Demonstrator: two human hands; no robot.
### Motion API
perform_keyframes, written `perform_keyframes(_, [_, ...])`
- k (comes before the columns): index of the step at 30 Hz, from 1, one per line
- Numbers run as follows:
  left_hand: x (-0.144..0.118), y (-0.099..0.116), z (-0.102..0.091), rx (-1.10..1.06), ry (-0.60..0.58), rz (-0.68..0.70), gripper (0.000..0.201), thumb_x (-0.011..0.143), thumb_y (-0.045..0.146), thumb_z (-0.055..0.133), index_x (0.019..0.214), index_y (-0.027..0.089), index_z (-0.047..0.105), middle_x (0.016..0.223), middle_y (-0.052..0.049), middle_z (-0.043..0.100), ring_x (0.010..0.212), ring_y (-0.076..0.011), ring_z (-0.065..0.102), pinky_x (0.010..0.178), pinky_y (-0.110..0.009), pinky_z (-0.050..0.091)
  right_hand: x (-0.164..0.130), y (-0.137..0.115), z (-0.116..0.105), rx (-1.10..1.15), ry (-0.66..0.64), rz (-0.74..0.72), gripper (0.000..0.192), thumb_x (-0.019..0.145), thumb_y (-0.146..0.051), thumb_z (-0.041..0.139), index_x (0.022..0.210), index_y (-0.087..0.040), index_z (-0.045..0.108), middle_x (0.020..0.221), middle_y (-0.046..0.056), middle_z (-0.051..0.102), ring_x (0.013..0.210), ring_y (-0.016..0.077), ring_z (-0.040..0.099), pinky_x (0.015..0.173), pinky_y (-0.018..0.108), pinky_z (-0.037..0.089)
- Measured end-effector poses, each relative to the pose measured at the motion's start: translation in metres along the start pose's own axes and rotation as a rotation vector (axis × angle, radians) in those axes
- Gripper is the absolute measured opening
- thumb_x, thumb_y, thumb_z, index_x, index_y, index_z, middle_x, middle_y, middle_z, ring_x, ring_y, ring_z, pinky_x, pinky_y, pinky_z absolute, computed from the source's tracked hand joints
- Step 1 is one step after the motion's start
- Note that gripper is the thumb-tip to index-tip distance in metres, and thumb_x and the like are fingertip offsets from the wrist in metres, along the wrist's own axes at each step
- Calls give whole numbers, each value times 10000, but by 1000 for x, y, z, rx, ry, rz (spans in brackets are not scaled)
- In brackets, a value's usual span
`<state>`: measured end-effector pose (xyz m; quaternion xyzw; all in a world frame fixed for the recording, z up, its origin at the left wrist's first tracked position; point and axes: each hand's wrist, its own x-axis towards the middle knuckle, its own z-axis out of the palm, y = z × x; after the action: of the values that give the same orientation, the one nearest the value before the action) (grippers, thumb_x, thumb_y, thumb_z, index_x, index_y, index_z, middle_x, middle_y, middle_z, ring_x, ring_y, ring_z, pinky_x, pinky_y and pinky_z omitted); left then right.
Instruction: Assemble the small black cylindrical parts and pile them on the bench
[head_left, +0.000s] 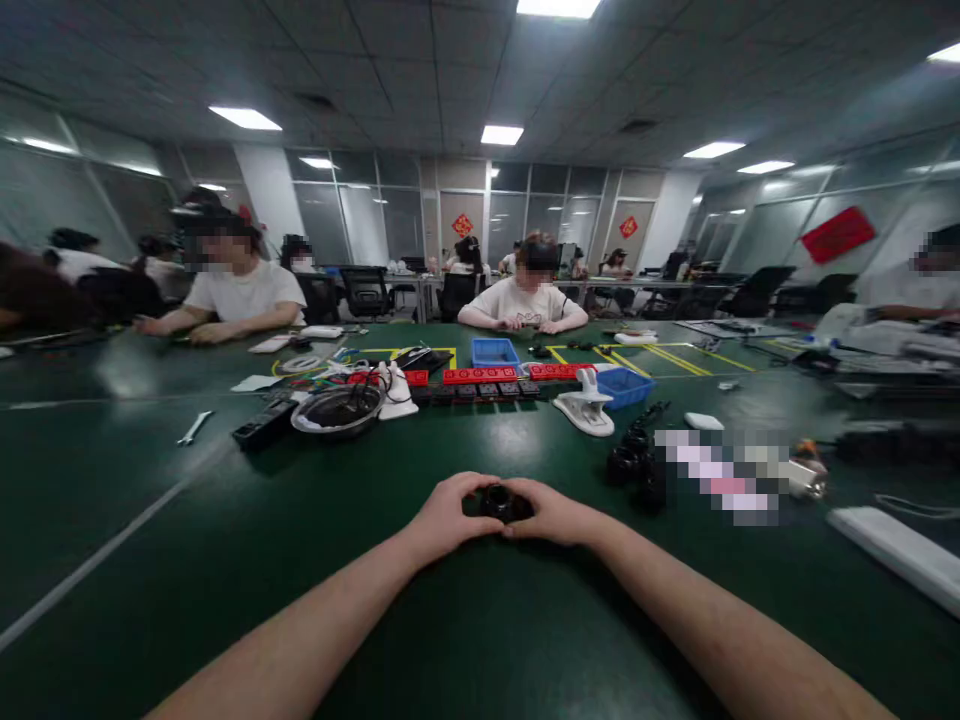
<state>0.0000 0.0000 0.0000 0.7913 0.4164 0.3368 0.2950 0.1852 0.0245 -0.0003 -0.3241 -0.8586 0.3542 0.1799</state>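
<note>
My left hand (448, 513) and my right hand (553, 513) meet over the green table (225, 520), both closed around a small round black part (501, 502) held between the fingertips. Only the top of the part shows; the fingers hide the remainder. A cluster of similar black round parts (636, 465) lies to the right of my right hand.
A metal bowl with cables (337, 410), a black power strip (264, 424), a wrench (195, 428), red strips (480, 376), blue trays (624, 386), a white clamp-like device (588, 406) and a white bar (896, 550) lie around. Several people sit opposite and at both sides.
</note>
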Motion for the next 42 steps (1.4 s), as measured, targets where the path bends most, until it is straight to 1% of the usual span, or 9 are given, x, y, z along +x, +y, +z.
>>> perform_keyframes(5, [-2,2,-1,-3,-3,34,425,610,267,661,1017,206,554,1013,-36,569,945,-179,509,841,-297,392,1,1,2,7,2,17,420,632,-229,632,1029,-149,522,911,33,559,810,179,502,706,281,390])
perform_keyframes(10, [-2,5,-1,10,-13,-2,419,617,271,654,1018,210,553,1000,-37,573,930,-186,515,811,-302,403,2,4,1,30,-1,-17,308,612,-210,642,903,-149,559,823,2,549,771,157,495,682,256,378])
perform_keyframes(14, [-2,4,1,32,32,-22,405,593,261,670,981,206,568,946,-26,587,898,-187,526,785,-296,408,4,8,6,49,31,56,298,597,-244,650,858,-139,550,753,-12,535,688,132,480,590,226,361])
perform_keyframes(22, [-6,3,18,134,265,-137,341,583,268,666,902,192,571,867,-23,581,820,-192,534,733,-310,421,8,2,31,-392,339,271,336,568,-391,637,768,-160,497,716,13,536,626,139,475,512,221,291])
perform_keyframes(27, [-6,5,16,140,271,-127,354,592,274,656,922,178,570,865,-33,579,811,-193,533,721,-302,424,7,-7,36,-582,386,302,375,614,-493,567,771,-156,511,754,57,557,703,200,509,590,281,329])
perform_keyframes(31, [-5,1,8,90,139,-64,385,609,255,646,979,196,561,910,-34,577,837,-192,529,731,-296,420,3,-5,25,-388,307,121,516,576,-478,622,968,-163,508,924,69,557,854,229,501,715,327,359])
perform_keyframes(34, [-4,-2,2,28,25,-8,396,626,260,640,1009,213,551,936,-29,576,858,-188,522,738,-291,415,1,0,13,-63,114,-23,563,617,-359,636,1117,-187,444,1038,53,536,924,201,495,789,320,365])
perform_keyframes(37, [-3,-4,0,-26,-31,11,411,629,271,643,1024,211,546,967,-33,571,865,-184,518,744,-286,406,-1,3,4,181,-43,-17,488,660,-302,608,1108,-170,465,1014,43,556,897,184,515,783,309,386])
perform_keyframes(42, [-1,-8,0,-52,-57,-11,422,621,281,650,1024,207,547,964,-35,568,854,-185,517,739,-289,400,0,5,1,302,-90,34,421,649,-255,617,1044,-153,515,968,32,576,866,180,521,769,307,394])
